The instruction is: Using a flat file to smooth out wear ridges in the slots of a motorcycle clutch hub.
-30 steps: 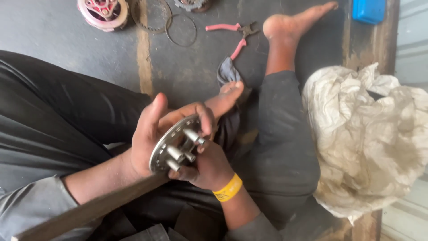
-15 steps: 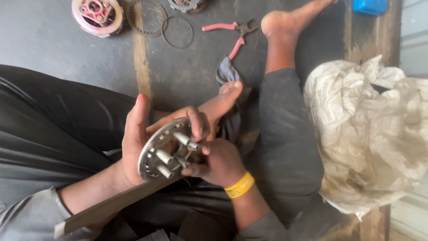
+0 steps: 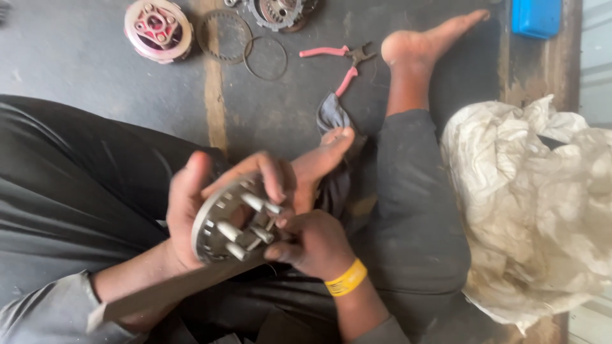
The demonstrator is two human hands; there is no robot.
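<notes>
Here, left hand [image 3: 191,216] wraps the rim of a round metal clutch plate [image 3: 220,223] — thumb up one side, fingers curled over the top edge, grip closed on it. Plate held tilted above the lap, its posts [image 3: 252,202] facing right. Right hand [image 3: 312,245], yellow wristband [image 3: 347,278], pinches at the posts, grip narrow. Pink-handled pliers [image 3: 338,60] lie on the floor beyond, well apart.

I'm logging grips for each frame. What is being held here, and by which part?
A round metal disc with studs: the left hand grips its rim, and the right hand touches the studs on its face.
</notes>
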